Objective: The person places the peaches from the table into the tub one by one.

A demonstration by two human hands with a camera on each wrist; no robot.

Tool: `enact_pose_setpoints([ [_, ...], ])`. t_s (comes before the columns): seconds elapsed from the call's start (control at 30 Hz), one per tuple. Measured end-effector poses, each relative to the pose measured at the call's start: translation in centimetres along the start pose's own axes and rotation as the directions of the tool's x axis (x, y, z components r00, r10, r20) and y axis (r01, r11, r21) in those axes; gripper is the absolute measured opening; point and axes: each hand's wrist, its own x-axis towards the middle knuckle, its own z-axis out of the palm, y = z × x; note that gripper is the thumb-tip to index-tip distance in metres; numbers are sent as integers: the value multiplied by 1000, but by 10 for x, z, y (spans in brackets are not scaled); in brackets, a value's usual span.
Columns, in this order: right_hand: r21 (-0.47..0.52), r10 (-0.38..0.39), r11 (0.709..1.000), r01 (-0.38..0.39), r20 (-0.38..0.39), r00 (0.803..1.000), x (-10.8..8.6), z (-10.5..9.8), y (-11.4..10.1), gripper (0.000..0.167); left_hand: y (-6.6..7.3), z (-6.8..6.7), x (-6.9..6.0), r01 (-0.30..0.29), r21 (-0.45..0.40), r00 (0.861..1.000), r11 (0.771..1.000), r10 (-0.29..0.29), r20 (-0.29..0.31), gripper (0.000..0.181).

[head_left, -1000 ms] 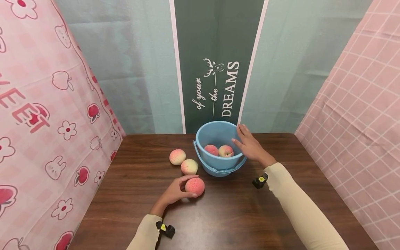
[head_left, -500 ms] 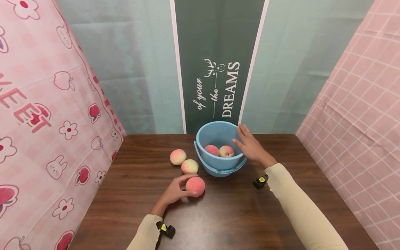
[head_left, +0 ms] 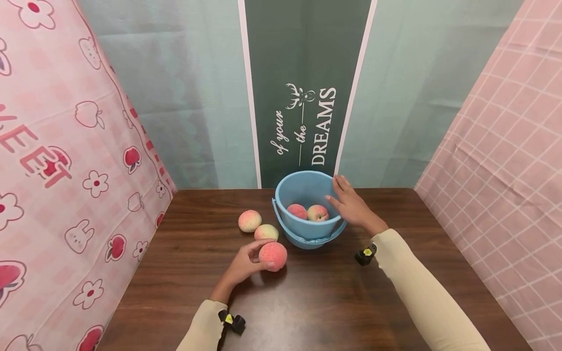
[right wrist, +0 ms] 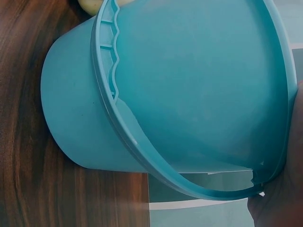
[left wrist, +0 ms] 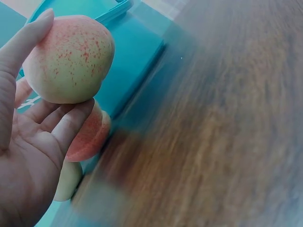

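Observation:
In the head view my left hand [head_left: 246, 261] holds a pink-red peach [head_left: 273, 256] between thumb and fingers, slightly above the table. Seen from the left wrist, that peach [left wrist: 71, 59] shows a yellowish, red-speckled side, with the fingers beneath it. My right hand [head_left: 354, 204] holds the right rim of a light blue bucket [head_left: 309, 231], its thumb reaching over to the inside. Two peaches lie in the bucket, a red one [head_left: 297, 211] and a paler one [head_left: 318, 213]. The right wrist view shows only part of the right hand [right wrist: 279, 189], beside the bucket's rim.
Two pale peaches, one farther back [head_left: 250, 221] and one nearer the bucket [head_left: 266, 232], lie on the brown wooden table [head_left: 307, 307]. The bucket's handle [head_left: 313, 241] hangs down at its front. Curtains surround the table at the back and sides.
My left hand has lifted the pink-red peach a little and moved slightly away from me, partly covering the pale peach behind. The right hand and bucket stay in place.

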Motion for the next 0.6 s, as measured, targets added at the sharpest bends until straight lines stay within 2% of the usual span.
enact_pose_setpoints([
  [0.2,-3,5,1000,-5,-2,1000,-1,0,-2,77,3,-2,2,-47,-11,999,999,47,-2,60],
  [0.43,2,2,1000,-2,-4,1000,0,0,-2,76,11,-4,7,-51,-4,998,999,50,-32,59],
  [0.6,0,-1,1000,1,-6,1000,1,0,-1,76,13,-5,9,-64,-6,997,998,63,-32,60],
])
